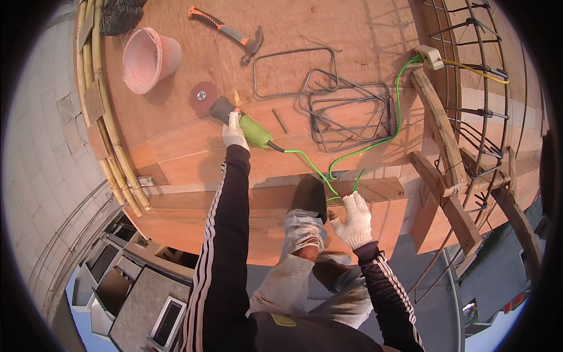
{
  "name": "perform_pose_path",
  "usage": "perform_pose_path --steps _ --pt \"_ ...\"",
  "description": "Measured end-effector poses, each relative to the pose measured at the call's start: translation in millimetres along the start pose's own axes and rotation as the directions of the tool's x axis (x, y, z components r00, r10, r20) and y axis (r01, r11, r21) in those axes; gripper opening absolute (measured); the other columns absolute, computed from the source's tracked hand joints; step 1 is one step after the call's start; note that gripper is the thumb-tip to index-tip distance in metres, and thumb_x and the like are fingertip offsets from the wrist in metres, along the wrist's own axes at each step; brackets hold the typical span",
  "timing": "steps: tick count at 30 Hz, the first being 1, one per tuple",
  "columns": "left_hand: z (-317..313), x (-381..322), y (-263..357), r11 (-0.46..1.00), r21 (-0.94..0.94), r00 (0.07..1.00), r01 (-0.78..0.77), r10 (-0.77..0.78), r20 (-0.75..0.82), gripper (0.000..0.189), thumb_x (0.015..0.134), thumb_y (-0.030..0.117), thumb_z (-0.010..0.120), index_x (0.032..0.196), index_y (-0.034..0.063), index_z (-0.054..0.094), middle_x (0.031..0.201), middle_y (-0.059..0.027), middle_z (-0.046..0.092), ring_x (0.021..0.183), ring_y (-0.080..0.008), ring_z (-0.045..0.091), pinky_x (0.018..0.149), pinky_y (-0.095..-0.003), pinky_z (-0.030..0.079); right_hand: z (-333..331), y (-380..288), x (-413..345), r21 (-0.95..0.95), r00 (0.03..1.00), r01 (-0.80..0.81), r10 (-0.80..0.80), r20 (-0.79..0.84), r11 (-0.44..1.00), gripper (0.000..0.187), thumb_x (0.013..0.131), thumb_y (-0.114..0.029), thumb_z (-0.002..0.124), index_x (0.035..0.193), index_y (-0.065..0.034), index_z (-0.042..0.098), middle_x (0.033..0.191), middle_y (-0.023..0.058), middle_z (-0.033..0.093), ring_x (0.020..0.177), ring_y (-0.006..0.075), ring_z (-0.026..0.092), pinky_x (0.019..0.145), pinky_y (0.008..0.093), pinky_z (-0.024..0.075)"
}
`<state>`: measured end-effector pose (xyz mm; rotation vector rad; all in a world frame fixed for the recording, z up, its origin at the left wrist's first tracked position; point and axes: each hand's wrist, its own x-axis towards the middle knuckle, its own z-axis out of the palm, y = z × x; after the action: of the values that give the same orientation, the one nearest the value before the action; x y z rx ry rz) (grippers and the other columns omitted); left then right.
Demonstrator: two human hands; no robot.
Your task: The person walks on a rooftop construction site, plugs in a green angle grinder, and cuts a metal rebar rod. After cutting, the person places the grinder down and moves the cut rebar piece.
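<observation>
My left hand (234, 130), in a white knit glove with bare fingertips, grips a green angle grinder (256, 132). A reddish-brown disc (201, 96) faces up at the grinder's far end, over the plywood. From its rear runs a bright green power cord (303, 154), looping down beside my boot. My right hand (354, 218), gloved the same way, is palm down with the thumb apart; its fingertips meet the cord's loop, and whether they pinch it is hidden. The cord continues up to a white socket block (428, 57), where its green plug is inserted.
Bent steel stirrups (352, 116) lie right of the grinder, below a claw hammer (233, 37). A pink bucket (151, 60) stands upper left near bamboo poles (103, 105). Timber props (440, 127) and a rebar cage (484, 88) flank the right. Beyond the plywood edge is a drop.
</observation>
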<state>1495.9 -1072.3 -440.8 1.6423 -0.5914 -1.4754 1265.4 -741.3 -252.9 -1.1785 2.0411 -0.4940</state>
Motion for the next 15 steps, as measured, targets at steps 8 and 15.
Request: perform_pose_path --steps 8,15 --pt "2.3 40.7 -8.7 0.999 0.009 0.998 -0.039 0.039 -0.048 0.034 0.094 0.025 0.073 0.113 -0.0020 0.066 0.108 -0.0066 0.070 0.096 -0.0149 0.065 0.084 -0.0303 0.051 -13.4 17.4 -50.6 0.011 0.909 -0.363 0.352 0.224 0.932 0.048 0.076 -0.020 0.079 0.116 -0.0034 0.060 0.113 0.0178 0.062 0.108 0.0393 0.061 0.089 0.0465 0.0507" --pt "-4.5 41.3 -2.6 0.934 0.356 0.998 -0.039 0.052 -0.027 0.041 0.096 0.033 0.070 0.111 -0.0052 0.069 0.104 -0.0082 0.073 0.093 -0.0143 0.066 0.082 -0.0294 0.050 -4.1 11.9 -63.7 0.013 0.865 -0.441 0.422 0.271 0.897 0.048 0.076 -0.020 0.078 0.117 -0.0022 0.060 0.113 0.0193 0.063 0.108 0.0397 0.061 0.091 0.0469 0.0506"
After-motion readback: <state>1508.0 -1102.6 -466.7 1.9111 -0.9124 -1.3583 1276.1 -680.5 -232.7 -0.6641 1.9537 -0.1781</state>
